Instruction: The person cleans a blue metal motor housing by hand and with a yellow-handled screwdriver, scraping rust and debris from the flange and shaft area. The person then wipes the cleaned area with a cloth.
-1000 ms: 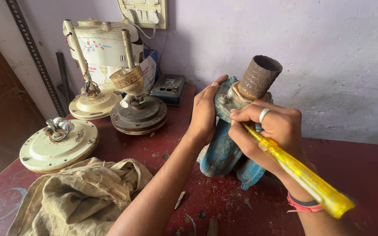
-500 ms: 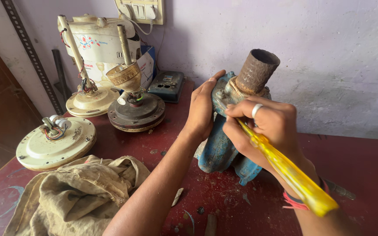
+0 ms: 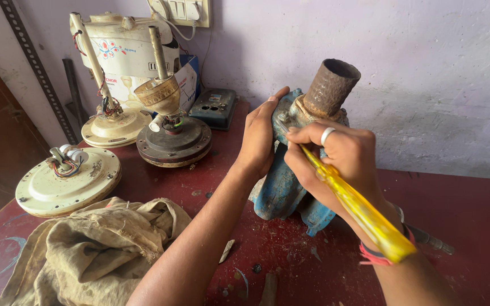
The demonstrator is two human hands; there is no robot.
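Right hand [image 3: 344, 161]: clenched round yellow-handled screwdriver [image 3: 358, 207], ring on one finger, red band at wrist; handle slants down and right toward wearer, shaft end hidden behind fingers, aimed up-left at top of blue pump body [image 3: 284, 187]. Left hand [image 3: 259, 139]: fingers extended, palm pressed flat against pump's left flank, bracing rather than gripping; forearm rises from lower centre of view. Pump sits between both hands, touching left palm, just beyond right knuckles; upright on red bench [image 3: 472, 226], long axis tilted slightly right, rusty pipe stub [image 3: 330, 88] at its top leaning up-right. Right hand nearer to fitting below stub. Tool contact point not visible. Further left: dark fan motor [image 3: 174, 144], two cream fan motor housings [image 3: 66, 181] [image 3: 114, 127], crumpled tan cloth [image 3: 86, 249] at near-left bench edge, well apart from pump.
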